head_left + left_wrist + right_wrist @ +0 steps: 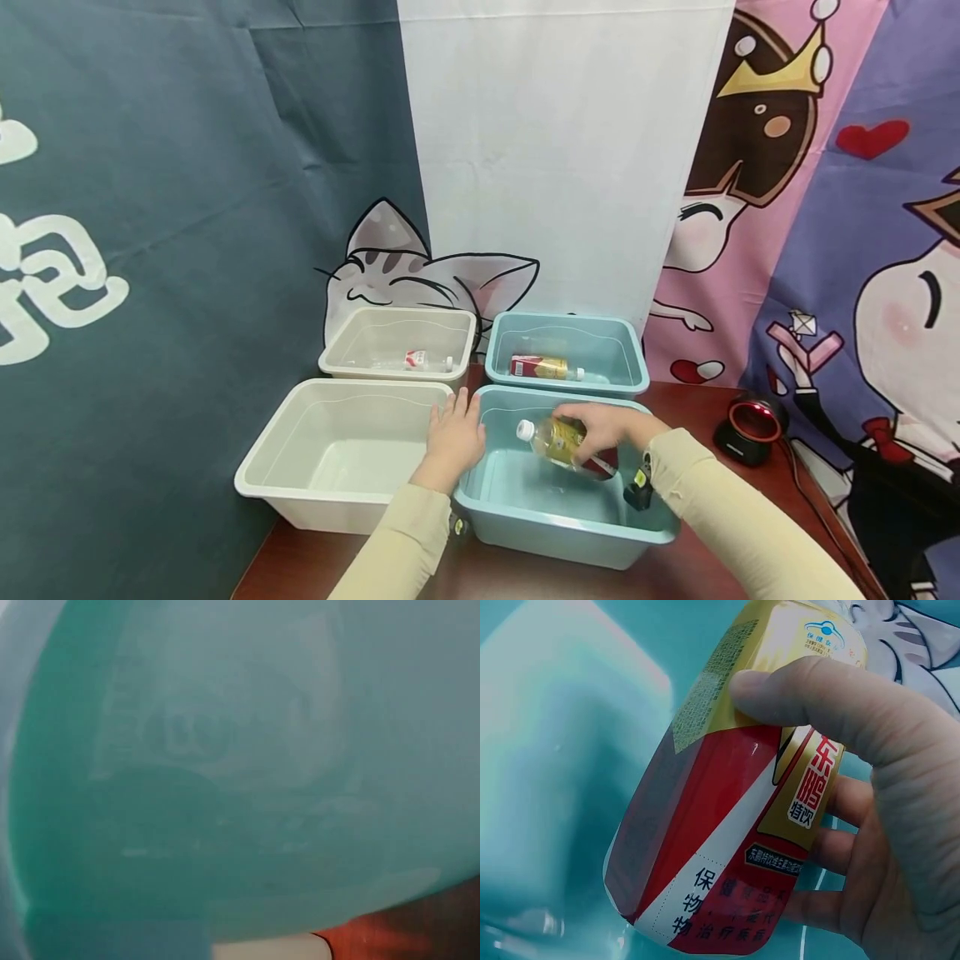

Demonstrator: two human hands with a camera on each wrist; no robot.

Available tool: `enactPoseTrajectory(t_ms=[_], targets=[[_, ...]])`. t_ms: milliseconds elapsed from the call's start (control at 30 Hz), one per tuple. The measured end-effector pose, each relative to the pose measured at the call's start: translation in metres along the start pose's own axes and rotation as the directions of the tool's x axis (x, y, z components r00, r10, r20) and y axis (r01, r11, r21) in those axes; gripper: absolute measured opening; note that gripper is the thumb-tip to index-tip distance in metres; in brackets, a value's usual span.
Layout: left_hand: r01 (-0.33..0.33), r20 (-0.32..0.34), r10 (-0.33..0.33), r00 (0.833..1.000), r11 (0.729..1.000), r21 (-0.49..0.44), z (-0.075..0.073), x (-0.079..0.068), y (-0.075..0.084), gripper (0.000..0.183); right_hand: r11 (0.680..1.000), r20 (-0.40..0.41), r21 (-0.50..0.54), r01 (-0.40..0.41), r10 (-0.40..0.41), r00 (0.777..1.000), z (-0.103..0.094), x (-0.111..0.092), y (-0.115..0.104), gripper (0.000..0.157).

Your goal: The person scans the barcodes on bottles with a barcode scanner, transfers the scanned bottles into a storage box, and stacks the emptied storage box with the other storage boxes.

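Observation:
In the head view my right hand (602, 427) grips a plastic drink bottle (562, 442) with a gold and red label and white cap. It is tilted above the floor of the front blue bin (517, 492), cap toward the left. The right wrist view shows the thumb (780, 694) across the gold part of the label and the other fingers behind the bottle. My left hand (455, 437) lies with fingers extended over the adjoining rims of the front blue bin and front cream bin (300, 490). The left wrist view holds mostly blue plastic, with no hand visible.
Behind stand a smaller cream bin (352, 327) holding a clear bottle (427, 361) and a smaller blue bin (630, 354) holding a gold-and-red-labelled bottle (546, 367). A black device with a red-lit ring (753, 421) sits on the brown table (693, 408) at right, its cable trailing forward.

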State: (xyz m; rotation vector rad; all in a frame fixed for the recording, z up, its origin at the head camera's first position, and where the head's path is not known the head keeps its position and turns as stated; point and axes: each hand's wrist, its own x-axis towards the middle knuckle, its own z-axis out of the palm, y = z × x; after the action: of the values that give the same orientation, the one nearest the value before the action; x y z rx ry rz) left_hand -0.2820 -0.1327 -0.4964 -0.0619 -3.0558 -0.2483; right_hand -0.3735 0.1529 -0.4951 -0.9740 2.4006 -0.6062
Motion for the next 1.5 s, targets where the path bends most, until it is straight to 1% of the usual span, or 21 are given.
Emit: enactPoseTrajectory(t_ms=[100,233,333,400,500,600,667,767,800,867,967,1067,1133,1200,1267,1367,1433,1500], targets=[[0.003,0.007,-0.003,1.000,1.000,-0.025,-0.002,0.000,0.001,0.061,0.999,-0.031,0.022,0.049,-0.048,0.998,-0.002,-0.001,-0.001,0.076],[-0.009,0.013,0.010,1.000,0.999,-0.046,-0.007,0.000,0.005,0.060,0.995,-0.073,0.060,0.075,-0.070,0.995,-0.005,-0.003,-0.005,0.077],[-0.023,0.010,0.024,1.000,0.997,-0.079,-0.009,-0.001,0.009,0.059,0.992,-0.105,0.090,0.090,-0.080,0.991,-0.007,-0.003,-0.008,0.075],[-0.027,0.004,0.028,1.000,0.993,-0.112,-0.010,-0.001,0.012,0.059,0.987,-0.124,0.110,0.118,-0.104,0.987,-0.008,-0.003,-0.008,0.072],[-0.045,-0.014,0.043,0.999,0.984,-0.174,-0.007,-0.001,0.015,0.061,0.970,-0.148,0.171,0.175,-0.150,0.977,-0.008,-0.002,-0.007,0.070],[-0.058,-0.041,0.050,0.998,0.974,-0.219,-0.006,-0.001,0.017,0.066,0.940,-0.176,0.246,0.236,-0.196,0.965,-0.007,-0.001,-0.006,0.067],[-0.067,-0.073,0.050,0.996,0.966,-0.250,-0.006,-0.001,0.019,0.067,0.920,-0.194,0.288,0.267,-0.217,0.957,-0.007,-0.001,-0.005,0.066],[-0.078,-0.122,0.044,0.992,0.953,-0.292,-0.006,0.000,0.024,0.064,0.897,-0.225,0.323,0.301,-0.236,0.945,-0.005,0.000,-0.006,0.069],[-0.083,-0.129,0.044,0.991,0.946,-0.314,-0.006,0.000,0.026,0.063,0.893,-0.235,0.330,0.307,-0.237,0.943,-0.005,0.000,-0.007,0.071],[-0.090,-0.127,0.045,0.991,0.923,-0.374,-0.005,-0.001,0.030,0.061,0.887,-0.261,0.341,0.310,-0.228,0.938,-0.005,0.000,-0.009,0.076],[-0.081,-0.082,0.047,0.996,0.877,-0.474,-0.004,-0.002,0.035,0.061,0.885,-0.303,0.348,0.310,-0.207,0.930,-0.004,0.000,-0.012,0.082],[-0.066,-0.030,0.060,0.998,0.815,-0.575,-0.002,-0.002,0.040,0.062,0.879,-0.346,0.359,0.314,-0.187,0.919,-0.004,-0.001,-0.014,0.082],[-0.058,0.002,0.076,0.997,0.776,-0.628,0.001,-0.002,0.042,0.063,0.868,-0.376,0.374,0.325,-0.179,0.909,-0.003,0.000,-0.014,0.081],[-0.048,0.031,0.094,0.995,0.729,-0.682,0.003,-0.001,0.044,0.063,0.848,-0.403,0.395,0.355,-0.187,0.896,-0.002,0.000,-0.014,0.079],[-0.028,0.061,0.107,0.992,0.676,-0.736,0.005,-0.001,0.046,0.063,0.820,-0.426,0.431,0.375,-0.181,0.886,-0.001,0.000,-0.014,0.077],[0.000,0.094,0.124,0.988,0.604,-0.797,0.007,-0.001,0.048,0.063,0.776,-0.448,0.499,0.385,-0.149,0.881,0.001,-0.001,-0.014,0.075],[0.016,0.111,0.131,0.985,0.573,-0.819,0.008,-0.001,0.048,0.065,0.748,-0.461,0.542,0.383,-0.116,0.880,0.002,-0.002,-0.016,0.072],[0.021,0.119,0.140,0.983,0.559,-0.829,0.010,-0.001,0.049,0.067,0.721,-0.469,0.573,0.390,-0.101,0.877,0.004,-0.002,-0.018,0.071]])
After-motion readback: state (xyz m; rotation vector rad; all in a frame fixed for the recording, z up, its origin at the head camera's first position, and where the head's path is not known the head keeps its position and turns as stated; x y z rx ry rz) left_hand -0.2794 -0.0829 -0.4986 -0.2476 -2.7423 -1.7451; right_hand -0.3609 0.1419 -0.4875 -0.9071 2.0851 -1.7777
